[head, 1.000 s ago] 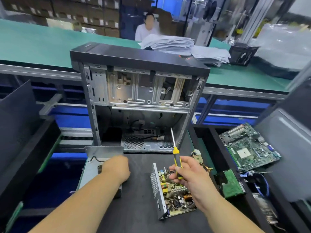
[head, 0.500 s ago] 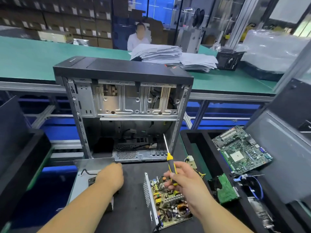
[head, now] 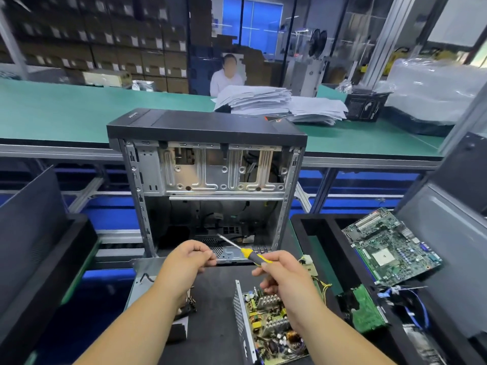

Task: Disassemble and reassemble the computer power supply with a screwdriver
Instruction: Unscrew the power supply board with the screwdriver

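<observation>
On your left, the metal cover (head: 147, 275) of the power supply lies flat on the black mat (head: 213, 293), partly hidden under your forearm. It is thin sheet steel, light and stiff, probably with sharp edges, so take it by its folded sides.

Your left hand (head: 188, 259) is raised above the mat with its fingertips pinched together just beside the screwdriver's tip. It is likely pinching a screw, but anything held there is too small to make out.

The screwdriver (head: 243, 250) runs from its tip at upper left, in front of the open computer case (head: 210, 180), down to the yellow and black handle at lower right. Your right hand (head: 284, 275) grips that handle in curled fingers.

Below your right hand, the power supply base (head: 266, 322) sits on the mat with its circuit board facing up and its perforated wall standing on the left. Its long axis runs away from you toward the case. The base is moderately heavy and rigid, but the board parts are fragile; hold it by the metal walls, never by the coils or capacitors.
</observation>
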`<act>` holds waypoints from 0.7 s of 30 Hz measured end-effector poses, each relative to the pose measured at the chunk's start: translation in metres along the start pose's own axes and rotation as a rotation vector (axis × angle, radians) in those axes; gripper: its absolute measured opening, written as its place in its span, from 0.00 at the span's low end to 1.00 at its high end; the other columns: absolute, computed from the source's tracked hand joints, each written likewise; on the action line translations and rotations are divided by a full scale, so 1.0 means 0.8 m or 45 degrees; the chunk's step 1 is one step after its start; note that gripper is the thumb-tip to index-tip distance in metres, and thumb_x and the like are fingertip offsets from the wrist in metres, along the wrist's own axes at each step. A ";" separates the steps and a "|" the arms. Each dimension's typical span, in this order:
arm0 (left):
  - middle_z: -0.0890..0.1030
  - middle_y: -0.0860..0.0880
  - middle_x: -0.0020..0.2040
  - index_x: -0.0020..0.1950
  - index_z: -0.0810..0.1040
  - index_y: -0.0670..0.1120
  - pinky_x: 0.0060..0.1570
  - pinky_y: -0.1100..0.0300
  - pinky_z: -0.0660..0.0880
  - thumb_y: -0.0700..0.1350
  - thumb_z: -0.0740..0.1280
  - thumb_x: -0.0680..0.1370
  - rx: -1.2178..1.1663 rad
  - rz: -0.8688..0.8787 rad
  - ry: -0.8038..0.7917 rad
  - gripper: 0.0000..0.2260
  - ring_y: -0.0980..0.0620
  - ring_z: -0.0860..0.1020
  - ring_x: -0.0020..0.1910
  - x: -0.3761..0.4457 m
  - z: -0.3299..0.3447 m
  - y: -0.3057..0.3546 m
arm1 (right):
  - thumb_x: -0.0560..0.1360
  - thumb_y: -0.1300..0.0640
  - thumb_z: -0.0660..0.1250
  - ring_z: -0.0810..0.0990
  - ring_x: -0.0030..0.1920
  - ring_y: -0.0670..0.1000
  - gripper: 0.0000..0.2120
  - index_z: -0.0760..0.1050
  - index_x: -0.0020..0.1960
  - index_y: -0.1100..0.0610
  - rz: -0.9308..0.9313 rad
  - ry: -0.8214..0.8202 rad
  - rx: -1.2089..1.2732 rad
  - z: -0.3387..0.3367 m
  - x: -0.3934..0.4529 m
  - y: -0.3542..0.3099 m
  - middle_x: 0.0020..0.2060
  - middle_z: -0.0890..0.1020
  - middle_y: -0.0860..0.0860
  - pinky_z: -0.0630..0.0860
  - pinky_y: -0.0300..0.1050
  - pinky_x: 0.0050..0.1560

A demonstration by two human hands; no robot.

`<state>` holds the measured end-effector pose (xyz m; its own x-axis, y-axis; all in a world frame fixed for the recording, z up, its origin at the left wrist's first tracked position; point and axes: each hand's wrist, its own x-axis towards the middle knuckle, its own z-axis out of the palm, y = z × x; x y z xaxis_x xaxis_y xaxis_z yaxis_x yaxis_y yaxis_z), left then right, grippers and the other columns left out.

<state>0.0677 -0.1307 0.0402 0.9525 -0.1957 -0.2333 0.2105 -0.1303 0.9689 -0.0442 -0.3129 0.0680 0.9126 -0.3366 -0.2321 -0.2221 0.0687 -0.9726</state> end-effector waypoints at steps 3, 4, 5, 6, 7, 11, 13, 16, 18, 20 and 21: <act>0.84 0.47 0.40 0.49 0.78 0.41 0.38 0.62 0.73 0.34 0.65 0.78 -0.135 -0.052 0.016 0.04 0.53 0.83 0.40 -0.002 0.002 0.005 | 0.79 0.62 0.63 0.77 0.32 0.47 0.05 0.76 0.53 0.58 -0.011 -0.003 0.028 0.012 0.003 -0.008 0.40 0.86 0.53 0.71 0.39 0.33; 0.84 0.47 0.40 0.49 0.78 0.42 0.38 0.62 0.74 0.35 0.65 0.78 -0.154 -0.064 0.013 0.04 0.53 0.83 0.40 -0.002 0.003 0.006 | 0.79 0.62 0.63 0.76 0.31 0.46 0.05 0.76 0.53 0.59 -0.018 0.004 0.039 0.015 0.003 -0.011 0.39 0.86 0.53 0.71 0.38 0.32; 0.84 0.47 0.40 0.49 0.78 0.42 0.39 0.62 0.74 0.35 0.65 0.79 -0.169 -0.076 0.008 0.04 0.53 0.84 0.40 -0.002 0.004 0.007 | 0.79 0.62 0.63 0.76 0.30 0.46 0.05 0.76 0.53 0.59 -0.018 0.013 0.051 0.017 0.003 -0.014 0.38 0.86 0.53 0.70 0.37 0.31; 0.84 0.48 0.40 0.49 0.79 0.42 0.40 0.62 0.75 0.36 0.66 0.79 -0.187 -0.084 0.003 0.04 0.54 0.84 0.40 -0.002 0.005 0.008 | 0.79 0.62 0.63 0.76 0.30 0.46 0.05 0.76 0.53 0.60 -0.014 0.022 0.064 0.019 0.004 -0.016 0.38 0.86 0.53 0.70 0.37 0.31; 0.84 0.48 0.40 0.49 0.79 0.43 0.40 0.62 0.75 0.37 0.66 0.79 -0.209 -0.091 -0.003 0.04 0.55 0.84 0.39 -0.003 0.006 0.008 | 0.79 0.62 0.63 0.76 0.29 0.46 0.05 0.76 0.53 0.60 -0.011 0.032 0.074 0.020 0.004 -0.018 0.37 0.85 0.52 0.70 0.37 0.30; 0.85 0.48 0.41 0.50 0.81 0.43 0.41 0.62 0.76 0.37 0.64 0.81 -0.265 -0.102 -0.009 0.06 0.56 0.84 0.39 -0.003 0.011 0.007 | 0.80 0.62 0.62 0.75 0.28 0.46 0.05 0.76 0.53 0.59 -0.016 0.075 0.116 0.016 0.005 -0.020 0.36 0.85 0.53 0.70 0.36 0.29; 0.85 0.48 0.40 0.51 0.81 0.42 0.40 0.63 0.77 0.37 0.64 0.81 -0.279 -0.100 -0.019 0.07 0.56 0.84 0.39 -0.004 0.014 0.007 | 0.80 0.62 0.62 0.75 0.28 0.46 0.05 0.76 0.53 0.59 -0.015 0.109 0.141 0.011 0.004 -0.020 0.36 0.85 0.53 0.70 0.36 0.29; 0.86 0.48 0.42 0.51 0.81 0.42 0.40 0.64 0.77 0.37 0.63 0.81 -0.335 -0.099 -0.029 0.07 0.54 0.84 0.43 -0.006 0.020 0.007 | 0.80 0.62 0.62 0.74 0.28 0.46 0.05 0.76 0.53 0.59 -0.009 0.138 0.159 0.006 0.002 -0.021 0.35 0.85 0.52 0.70 0.36 0.29; 0.86 0.48 0.43 0.51 0.81 0.43 0.42 0.64 0.77 0.38 0.63 0.81 -0.379 -0.079 -0.025 0.06 0.54 0.85 0.45 -0.007 0.025 0.008 | 0.80 0.62 0.62 0.74 0.29 0.46 0.05 0.76 0.53 0.59 -0.015 0.145 0.159 0.005 0.000 -0.021 0.35 0.85 0.53 0.70 0.36 0.29; 0.86 0.48 0.45 0.52 0.80 0.42 0.43 0.63 0.77 0.38 0.63 0.82 -0.407 -0.077 -0.022 0.06 0.54 0.85 0.46 -0.008 0.031 0.008 | 0.79 0.62 0.62 0.74 0.29 0.46 0.06 0.76 0.53 0.59 -0.027 0.149 0.136 0.003 -0.003 -0.022 0.35 0.85 0.53 0.70 0.36 0.29; 0.86 0.48 0.45 0.52 0.79 0.42 0.43 0.63 0.77 0.38 0.63 0.82 -0.423 -0.081 -0.027 0.06 0.54 0.85 0.46 -0.009 0.033 0.008 | 0.79 0.62 0.62 0.75 0.29 0.46 0.06 0.76 0.53 0.59 -0.034 0.148 0.113 0.002 -0.004 -0.021 0.36 0.85 0.52 0.70 0.37 0.30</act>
<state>0.0560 -0.1557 0.0458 0.9310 -0.2178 -0.2928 0.3332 0.1803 0.9255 -0.0427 -0.3113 0.0851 0.8708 -0.4454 -0.2083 -0.1626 0.1391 -0.9768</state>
